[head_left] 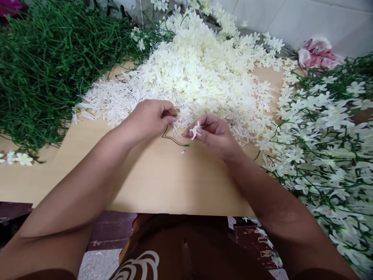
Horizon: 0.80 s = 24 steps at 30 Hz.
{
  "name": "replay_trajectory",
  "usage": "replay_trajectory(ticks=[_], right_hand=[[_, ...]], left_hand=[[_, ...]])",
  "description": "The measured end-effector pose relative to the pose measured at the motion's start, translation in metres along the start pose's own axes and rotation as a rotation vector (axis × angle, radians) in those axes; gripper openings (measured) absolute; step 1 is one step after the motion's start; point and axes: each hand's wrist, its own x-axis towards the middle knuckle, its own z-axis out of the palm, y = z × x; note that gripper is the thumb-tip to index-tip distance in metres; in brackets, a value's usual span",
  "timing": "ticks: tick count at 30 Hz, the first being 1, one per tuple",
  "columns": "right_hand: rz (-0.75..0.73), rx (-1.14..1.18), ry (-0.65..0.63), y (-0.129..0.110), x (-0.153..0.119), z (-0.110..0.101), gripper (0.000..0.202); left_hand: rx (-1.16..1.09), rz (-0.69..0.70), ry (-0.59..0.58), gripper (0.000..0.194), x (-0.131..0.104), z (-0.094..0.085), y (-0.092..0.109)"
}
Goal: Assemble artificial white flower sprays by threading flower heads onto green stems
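Note:
My left hand (159,114) pinches the upper end of a thin green stem (171,139), which hangs down and curves right over the board. To its right, my right hand (212,134) holds a small white flower (195,130) between thumb and fingers. The two hands are apart. Just below the stem's free end, a tiny white piece (183,152) lies on the tan board (175,182). Behind both hands rises a large heap of white blossoms (201,66), with thin white stamens (113,97) at its front and left.
Green stems (58,58) are piled at the left. Assembled white flowers on green stems (320,155) fill the right side. A pink and white cloth (317,54) lies at the back right by a pale wall (291,19). Loose flowers (23,158) lie at the left edge.

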Motion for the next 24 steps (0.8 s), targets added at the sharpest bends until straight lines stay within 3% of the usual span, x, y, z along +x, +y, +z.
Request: replay_trajectory(ticks=[3,6,8,10,13,15,17,21,22,24], right_hand=[[0.081,-0.031,-0.09,0.005,0.001,0.002,0.031],[0.051,-0.025,0.024,0.005,0.002,-0.001,0.028],[0.027,0.046,0.015,0.002,0.001,-0.002,0.025],[0.071,0.079,-0.165,-0.001,-0.002,0.001,0.022],[0.242,0.05,-0.554,-0.003,-0.007,0.008,0.022],[0.339,0.097,-0.701,-0.004,-0.008,0.009,0.024],[0.324,0.167,-0.656,-0.004,-0.006,0.005,0.024],[0.104,0.064,-0.251,-0.003,-0.002,-0.001,0.02],[0.092,0.034,-0.236,-0.001,-0.003,0.002,0.02],[0.167,0.023,-0.425,0.001,-0.007,0.012,0.021]], left_hand=[[-0.105,-0.037,-0.042,0.006,0.0,-0.004,0.003],[-0.178,-0.033,-0.028,0.011,-0.001,-0.008,0.007],[-0.218,-0.043,0.003,0.013,-0.003,-0.011,0.006],[-0.251,-0.067,0.014,0.013,-0.005,-0.014,0.001],[-0.289,-0.085,-0.022,0.012,-0.008,-0.014,-0.007],[-0.326,-0.072,-0.071,0.011,-0.009,-0.011,-0.01],[-0.363,-0.068,-0.125,0.011,-0.009,-0.005,-0.009],[-0.381,-0.076,-0.204,0.011,-0.008,0.004,-0.003],[-0.377,-0.071,-0.208,0.011,-0.007,0.005,-0.003],[-0.379,-0.07,-0.19,0.011,-0.006,0.005,-0.005]])
